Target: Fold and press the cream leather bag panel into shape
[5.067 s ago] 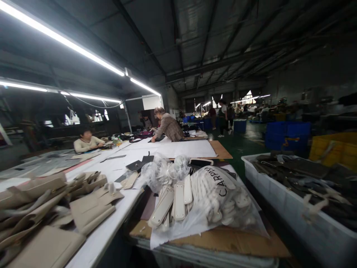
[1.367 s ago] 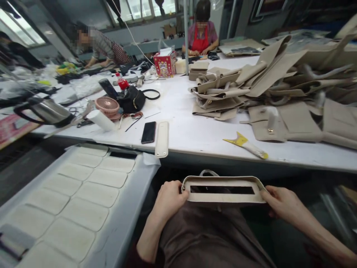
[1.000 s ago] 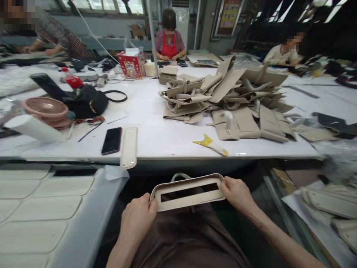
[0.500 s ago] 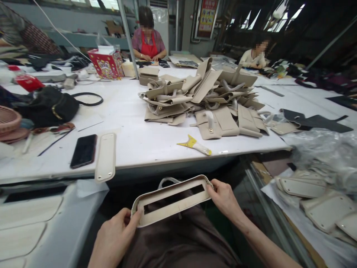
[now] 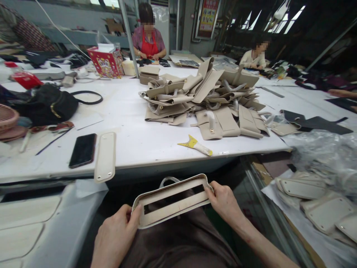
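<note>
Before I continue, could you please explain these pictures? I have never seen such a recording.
No machine works here: these are a person's bare hands, seen from a camera worn on the head, facing forward and down. The left hand and right hand grip opposite ends of a pale frame-like piece with a long slot. On the white table lie a phone, a pale strip reaching over the edge, a yellow-and-white tool and a pile of beige pieces. Opposite is a person in a red apron.
</note>
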A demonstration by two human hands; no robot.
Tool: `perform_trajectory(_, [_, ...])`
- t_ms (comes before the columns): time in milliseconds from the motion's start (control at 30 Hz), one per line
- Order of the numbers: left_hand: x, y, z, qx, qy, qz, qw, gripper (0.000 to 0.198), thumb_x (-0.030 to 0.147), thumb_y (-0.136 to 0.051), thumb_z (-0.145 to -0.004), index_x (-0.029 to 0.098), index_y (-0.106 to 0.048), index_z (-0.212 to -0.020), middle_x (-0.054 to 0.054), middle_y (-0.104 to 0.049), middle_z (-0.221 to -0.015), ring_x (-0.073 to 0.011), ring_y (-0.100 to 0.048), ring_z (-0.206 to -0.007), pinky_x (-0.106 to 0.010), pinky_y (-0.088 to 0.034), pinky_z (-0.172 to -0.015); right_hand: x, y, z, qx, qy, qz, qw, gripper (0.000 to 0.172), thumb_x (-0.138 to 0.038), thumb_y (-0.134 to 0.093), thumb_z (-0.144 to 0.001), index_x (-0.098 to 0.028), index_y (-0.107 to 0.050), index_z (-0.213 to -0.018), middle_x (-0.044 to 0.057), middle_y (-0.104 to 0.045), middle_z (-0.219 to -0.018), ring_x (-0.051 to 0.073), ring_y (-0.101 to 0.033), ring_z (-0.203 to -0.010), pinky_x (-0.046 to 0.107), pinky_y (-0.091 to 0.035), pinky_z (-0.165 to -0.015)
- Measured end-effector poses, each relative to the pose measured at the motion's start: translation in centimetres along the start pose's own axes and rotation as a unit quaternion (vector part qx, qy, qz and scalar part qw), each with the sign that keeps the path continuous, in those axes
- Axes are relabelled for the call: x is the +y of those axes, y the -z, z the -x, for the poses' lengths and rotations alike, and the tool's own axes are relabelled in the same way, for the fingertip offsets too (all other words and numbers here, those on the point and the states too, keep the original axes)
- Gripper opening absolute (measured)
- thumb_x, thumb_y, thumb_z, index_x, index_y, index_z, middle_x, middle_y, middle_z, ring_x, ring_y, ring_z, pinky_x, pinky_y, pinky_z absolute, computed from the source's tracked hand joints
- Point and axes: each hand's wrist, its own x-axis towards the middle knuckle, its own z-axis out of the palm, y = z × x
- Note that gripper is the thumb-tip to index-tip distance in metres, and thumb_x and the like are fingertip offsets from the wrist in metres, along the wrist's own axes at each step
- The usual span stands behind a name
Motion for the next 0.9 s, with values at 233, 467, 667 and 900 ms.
perform_trajectory(233, [-3.3,-2.9,-0.9,-0.022,-0.023,0.474,0.88,0.054,0.075,-0.055,-0.073,0.021,-0.057,-0.075,0.001,-0.059,-0.072,-0.019,-0.054,-0.076,-0.025,-0.043,-0.071,2.5,-1.1,-0.5,-0.019,-0.189,-0.496,0.847,0.047,-0.061,-0.064,-0.078,-0.019,-0.051,-0.061,-0.005,-0.043,-0.046,0.009,-0.037,-0.039,0.023,-0.026,-0.04])
perform_trajectory(467, [-1.7,-4.8,-0.9,-0.043,0.037,0.683,0.728,0.044,0.05,-0.083,-0.058,0.019,-0.06,-0.079,0.004,-0.058,-0.066,-0.0098,-0.049,-0.062,-0.016,-0.04,-0.055,3.3,-3.1,-0.9,-0.038,-0.204,-0.64,0.74,0.039,-0.046,-0.083,-0.065,-0.018,-0.056,-0.069,-0.006,-0.051,-0.06,0.007,-0.044,-0.052,0.02,-0.036,-0.048])
perform_trajectory(667, [-0.3,-6.4,-1.0,-0.1,0.102,0.793,0.592,0.042,0.049,-0.072,-0.072,0.022,-0.066,-0.103,-0.006,-0.072,-0.089,-0.0279,-0.068,-0.087,-0.038,-0.055,-0.077,4.0,-4.9,-0.6,-0.031,-0.232,-0.676,0.699,0.036,-0.045,-0.082,-0.068,-0.022,-0.067,-0.091,-0.005,-0.065,-0.082,0.009,-0.056,-0.071,0.02,-0.044,-0.061])
perform_trajectory(900, [0.3,-7.6,-1.0,-0.173,0.141,0.833,0.506,0.035,0.042,-0.059,-0.087,0.019,-0.069,-0.111,-0.009,-0.074,-0.094,-0.0309,-0.066,-0.102,-0.043,-0.051,-0.095,3.6,-7.3,-1.1,-0.06,-0.279,-0.716,0.637,0.035,-0.052,-0.075,-0.072,-0.023,-0.07,-0.09,0.0,-0.073,-0.086,0.018,-0.064,-0.077,0.029,-0.051,-0.071])
